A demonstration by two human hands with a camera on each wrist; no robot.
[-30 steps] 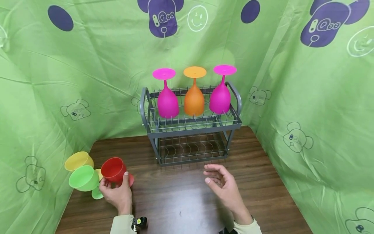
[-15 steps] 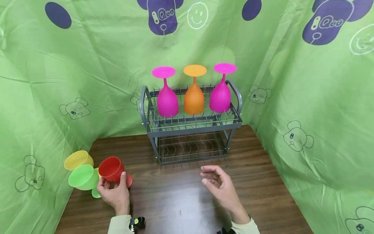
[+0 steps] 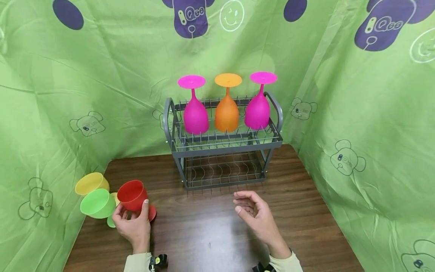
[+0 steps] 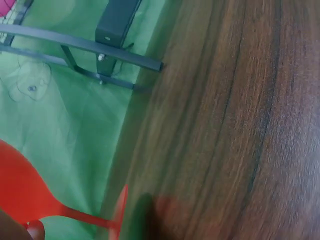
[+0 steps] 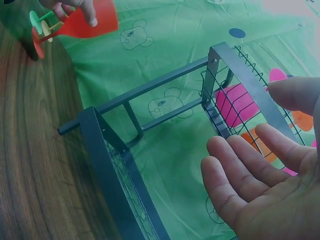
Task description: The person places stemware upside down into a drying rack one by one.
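My left hand (image 3: 133, 227) grips the bowl of a red goblet (image 3: 131, 195), thumb on its right side and fingers on its left. The goblet stands upright, its round foot (image 4: 119, 212) close to the tabletop; whether it touches I cannot tell. Beside it on the left are a green goblet (image 3: 97, 204) and a yellow goblet (image 3: 91, 184), both mouth up. My right hand (image 3: 259, 219) hovers in front of the rack, fingers loosely bent, holding nothing; its palm (image 5: 280, 210) shows in the right wrist view.
A grey two-tier dish rack (image 3: 227, 151) stands at the back of the wooden table (image 3: 190, 234). On its top tier, upside down, are a left pink goblet (image 3: 196, 119), an orange goblet (image 3: 226, 117) and a right pink goblet (image 3: 257, 113). Green cloth (image 3: 136, 75) surrounds the table.
The red goblet shifts slightly left, then slightly back right, in my left hand's grip. My right hand moves slightly left, then stays. The head view tilts a little.
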